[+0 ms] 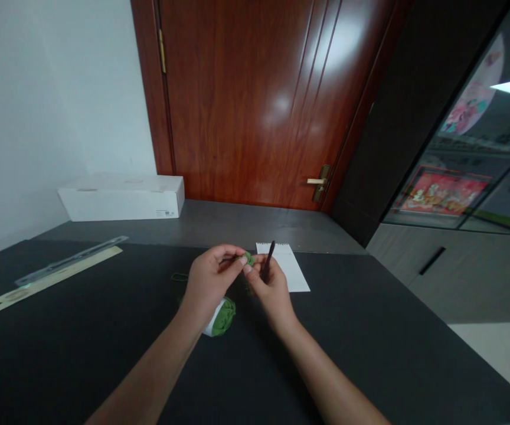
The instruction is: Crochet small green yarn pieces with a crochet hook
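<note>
A small piece of green yarn (248, 258) is sitting between the two hands, above the tabletop (370, 354); it is showing too small for its long axis to be told. The left hand (213, 274) is closing thumb and fingertips on its left side, with hardly any gap. The right hand (273, 280) is pinching close by at its right side, fingers curled, and is also holding a dark stick (271, 254). The stick's long axis is running steeply upward, its top end pointing up and slightly right, its lower end hiding in the hand.

Below, a ball of green yarn (224, 317) is lying partly behind the left wrist, its green end facing right and its white band (211, 326) showing at the left. A loop of green strand (179, 276) is lying just left of the left hand. Beyond the right hand, a white notepad (294, 271) is lying with its bound edge facing the door (246, 106). Farther left, a cream ruler (55, 280) and a clear ruler (71, 260) are slanting side by side. Behind them, a white box (122, 200) is standing lengthwise by the wall (60, 88).
</note>
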`<move>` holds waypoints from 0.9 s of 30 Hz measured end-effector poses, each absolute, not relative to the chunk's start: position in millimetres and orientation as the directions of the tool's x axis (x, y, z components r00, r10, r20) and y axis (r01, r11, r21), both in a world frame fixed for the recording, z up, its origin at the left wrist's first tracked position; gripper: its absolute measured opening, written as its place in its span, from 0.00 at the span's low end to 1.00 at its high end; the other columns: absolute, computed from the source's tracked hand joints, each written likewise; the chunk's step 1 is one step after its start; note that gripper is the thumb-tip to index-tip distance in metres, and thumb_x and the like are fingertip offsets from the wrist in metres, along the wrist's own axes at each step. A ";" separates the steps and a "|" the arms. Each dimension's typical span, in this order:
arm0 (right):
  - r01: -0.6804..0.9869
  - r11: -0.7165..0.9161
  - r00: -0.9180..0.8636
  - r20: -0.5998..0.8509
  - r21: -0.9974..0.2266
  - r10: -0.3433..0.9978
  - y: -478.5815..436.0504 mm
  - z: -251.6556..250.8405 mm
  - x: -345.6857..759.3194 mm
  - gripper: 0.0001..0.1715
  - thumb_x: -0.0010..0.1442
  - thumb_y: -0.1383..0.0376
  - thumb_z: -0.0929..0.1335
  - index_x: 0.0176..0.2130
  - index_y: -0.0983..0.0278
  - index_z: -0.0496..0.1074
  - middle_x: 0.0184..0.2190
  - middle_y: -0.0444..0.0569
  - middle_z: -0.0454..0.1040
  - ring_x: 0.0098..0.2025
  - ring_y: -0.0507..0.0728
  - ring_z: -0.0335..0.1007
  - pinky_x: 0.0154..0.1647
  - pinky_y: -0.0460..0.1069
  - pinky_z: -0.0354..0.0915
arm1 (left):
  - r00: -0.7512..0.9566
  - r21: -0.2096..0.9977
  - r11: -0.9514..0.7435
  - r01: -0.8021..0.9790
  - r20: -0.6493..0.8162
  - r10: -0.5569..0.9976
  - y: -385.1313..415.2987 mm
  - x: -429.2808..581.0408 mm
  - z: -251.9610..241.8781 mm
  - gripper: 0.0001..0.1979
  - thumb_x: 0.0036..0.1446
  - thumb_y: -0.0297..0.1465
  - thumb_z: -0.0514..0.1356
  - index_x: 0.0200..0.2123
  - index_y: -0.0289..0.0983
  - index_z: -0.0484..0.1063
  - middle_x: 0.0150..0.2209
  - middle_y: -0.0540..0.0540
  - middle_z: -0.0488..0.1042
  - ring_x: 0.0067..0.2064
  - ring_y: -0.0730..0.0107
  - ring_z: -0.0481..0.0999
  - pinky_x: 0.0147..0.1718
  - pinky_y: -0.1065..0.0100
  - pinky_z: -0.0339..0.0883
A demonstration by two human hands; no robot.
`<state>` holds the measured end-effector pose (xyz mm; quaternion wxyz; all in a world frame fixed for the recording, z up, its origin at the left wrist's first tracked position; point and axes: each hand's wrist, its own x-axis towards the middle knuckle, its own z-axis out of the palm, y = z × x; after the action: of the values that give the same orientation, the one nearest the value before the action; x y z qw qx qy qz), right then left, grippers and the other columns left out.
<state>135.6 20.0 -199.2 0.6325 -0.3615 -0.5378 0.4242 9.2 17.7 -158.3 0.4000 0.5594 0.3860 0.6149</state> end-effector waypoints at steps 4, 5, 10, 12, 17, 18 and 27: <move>-0.224 0.401 0.072 0.395 -0.888 0.916 19.4 -197.7 138.2 0.16 0.59 0.54 0.71 0.39 0.62 0.68 0.22 0.36 0.62 0.20 0.47 0.54 0.21 0.44 0.53 | 0.001 0.908 -0.417 -0.045 0.418 0.909 15.1 10.0 -154.3 0.05 0.52 0.28 0.66 0.34 0.35 0.76 0.27 0.49 0.77 0.28 0.71 0.76 0.31 0.70 0.70; -0.240 0.401 0.074 0.395 -0.884 0.916 19.1 -197.3 138.7 0.15 0.60 0.54 0.71 0.39 0.62 0.68 0.21 0.36 0.61 0.20 0.47 0.53 0.21 0.44 0.52 | 0.001 0.901 -0.429 -0.060 0.430 0.903 14.1 10.3 -152.7 0.06 0.52 0.27 0.66 0.35 0.36 0.74 0.27 0.50 0.76 0.27 0.72 0.75 0.29 0.71 0.70; -0.356 0.366 0.053 0.372 -0.860 0.927 14.8 -193.2 137.4 0.16 0.59 0.54 0.72 0.35 0.61 0.65 0.20 0.35 0.62 0.18 0.46 0.52 0.20 0.43 0.49 | 0.007 0.883 -0.458 -0.098 0.461 0.887 10.1 11.8 -147.6 0.07 0.53 0.26 0.65 0.34 0.37 0.69 0.28 0.52 0.75 0.26 0.73 0.75 0.27 0.72 0.69; -0.397 0.343 0.055 0.351 -0.851 0.935 12.8 -190.7 136.3 0.17 0.58 0.54 0.72 0.35 0.62 0.64 0.21 0.36 0.65 0.18 0.45 0.52 0.20 0.43 0.47 | 0.045 0.892 -0.449 -0.054 0.452 0.891 9.9 12.3 -148.5 0.04 0.54 0.27 0.64 0.34 0.36 0.71 0.30 0.50 0.76 0.28 0.72 0.76 0.30 0.70 0.70; -0.468 0.341 0.065 0.353 -0.815 0.933 11.9 -186.5 136.1 0.17 0.56 0.55 0.74 0.35 0.62 0.65 0.21 0.34 0.59 0.18 0.44 0.51 0.20 0.43 0.46 | 0.070 0.898 -0.440 0.009 0.439 0.896 12.7 12.7 -154.2 0.10 0.50 0.30 0.68 0.34 0.36 0.72 0.34 0.45 0.78 0.37 0.64 0.80 0.37 0.66 0.74; -0.486 0.335 0.057 0.354 -0.807 0.934 12.1 -185.9 136.3 0.17 0.56 0.56 0.74 0.35 0.62 0.66 0.21 0.34 0.59 0.18 0.44 0.51 0.20 0.43 0.46 | 0.073 0.899 -0.438 0.016 0.436 0.897 13.1 12.3 -154.9 0.10 0.50 0.30 0.68 0.35 0.36 0.72 0.34 0.45 0.79 0.37 0.63 0.81 0.38 0.66 0.74; -0.627 0.220 -0.074 0.338 -0.747 0.938 9.2 -180.1 135.1 0.16 0.57 0.58 0.73 0.34 0.61 0.63 0.19 0.33 0.55 0.17 0.44 0.44 0.19 0.43 0.40 | 0.061 0.912 -0.409 -0.020 0.409 0.910 7.5 11.1 -147.3 0.05 0.54 0.29 0.65 0.31 0.36 0.71 0.25 0.50 0.76 0.28 0.70 0.78 0.32 0.70 0.70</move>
<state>135.1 9.2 -180.1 0.6553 -0.1830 -0.4247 0.5973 11.1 7.5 -147.3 0.4018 0.6075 0.3663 0.5791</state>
